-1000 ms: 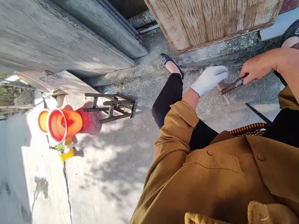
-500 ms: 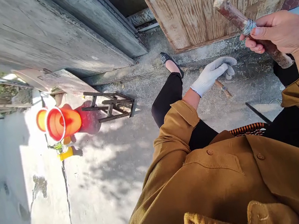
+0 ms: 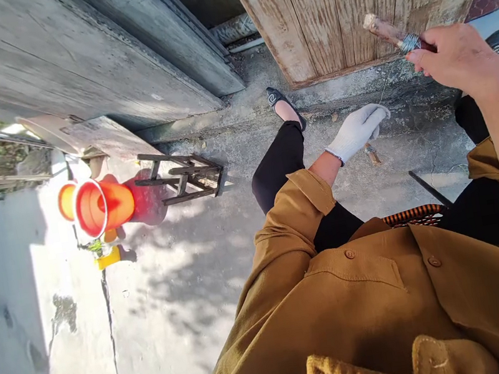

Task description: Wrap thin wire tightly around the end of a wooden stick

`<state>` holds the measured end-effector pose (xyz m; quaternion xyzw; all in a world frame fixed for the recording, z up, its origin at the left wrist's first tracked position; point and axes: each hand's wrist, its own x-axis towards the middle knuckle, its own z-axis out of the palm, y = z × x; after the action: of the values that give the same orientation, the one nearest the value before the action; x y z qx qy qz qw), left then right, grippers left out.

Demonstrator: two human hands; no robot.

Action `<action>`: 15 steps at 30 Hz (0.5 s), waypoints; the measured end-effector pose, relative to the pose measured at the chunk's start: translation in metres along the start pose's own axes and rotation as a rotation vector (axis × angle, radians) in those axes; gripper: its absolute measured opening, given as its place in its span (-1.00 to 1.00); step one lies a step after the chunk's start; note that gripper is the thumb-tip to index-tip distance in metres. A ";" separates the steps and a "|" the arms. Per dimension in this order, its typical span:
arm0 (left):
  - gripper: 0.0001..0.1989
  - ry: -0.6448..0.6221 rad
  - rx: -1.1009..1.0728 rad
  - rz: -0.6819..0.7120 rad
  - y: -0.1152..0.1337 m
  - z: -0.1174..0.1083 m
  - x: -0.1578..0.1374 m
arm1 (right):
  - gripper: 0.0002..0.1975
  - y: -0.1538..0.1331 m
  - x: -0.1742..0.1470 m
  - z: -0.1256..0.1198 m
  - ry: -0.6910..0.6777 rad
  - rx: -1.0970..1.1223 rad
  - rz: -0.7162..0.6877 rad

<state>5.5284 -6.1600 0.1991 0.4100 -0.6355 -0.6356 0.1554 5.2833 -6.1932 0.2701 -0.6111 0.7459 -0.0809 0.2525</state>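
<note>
My right hand (image 3: 460,55), bare, is wrapped around a short wooden stick (image 3: 383,30) with peeling reddish bark. Thin metal wire (image 3: 410,42) is wound in a tight band around the stick, just ahead of my fingers. From that band a strand of wire (image 3: 387,83) runs down to my left hand (image 3: 357,130), which wears a white knitted glove and is closed on the strand. The strand's end inside the glove is hidden. Below the glove, another short stick piece (image 3: 372,155) with a bound end shows near the ground, partly covered.
A weathered wooden panel (image 3: 321,11) stands ahead beyond a concrete ledge. Left are a small dark wooden stool (image 3: 182,177), an orange bucket (image 3: 117,203) and a yellow object (image 3: 109,258). Between my legs show a woven orange-black seat edge (image 3: 412,215) and a dark rod (image 3: 430,189).
My right hand has rolled over so its back now faces up, and the stick has turned and dropped slightly. My gloved left hand has shifted slightly down, still on the wire.
</note>
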 end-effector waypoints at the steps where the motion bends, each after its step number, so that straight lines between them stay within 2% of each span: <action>1: -0.57 0.013 0.005 0.003 0.001 0.001 -0.002 | -0.61 0.001 0.002 0.001 -0.007 -0.091 -0.021; 5: -0.53 0.024 0.075 0.061 0.004 0.001 -0.004 | -0.53 -0.001 0.003 0.005 -0.073 -0.374 -0.073; 7: -0.58 0.029 0.180 0.130 0.004 -0.001 -0.004 | -0.54 -0.004 0.002 0.008 -0.193 -0.496 -0.066; 9: -0.63 0.057 0.290 0.188 0.004 -0.004 -0.003 | -0.62 -0.005 0.001 0.011 -0.418 -0.580 -0.063; 11: -0.66 0.084 0.368 0.205 0.004 -0.008 -0.002 | -0.72 -0.002 -0.002 0.012 -0.731 -0.565 -0.102; 13: -0.68 0.090 0.393 0.203 0.003 -0.012 0.000 | -0.75 0.005 -0.004 0.012 -1.026 -0.417 -0.186; 14: -0.70 0.080 0.380 0.203 0.002 -0.014 0.001 | -0.75 0.010 -0.005 0.010 -1.124 -0.307 -0.238; 15: -0.71 0.061 0.347 0.202 0.001 -0.016 0.003 | -0.74 0.014 -0.005 0.008 -1.129 -0.188 -0.286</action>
<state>5.5377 -6.1728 0.2018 0.3839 -0.7684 -0.4849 0.1647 5.2752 -6.1834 0.2585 -0.6737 0.4101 0.2901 0.5420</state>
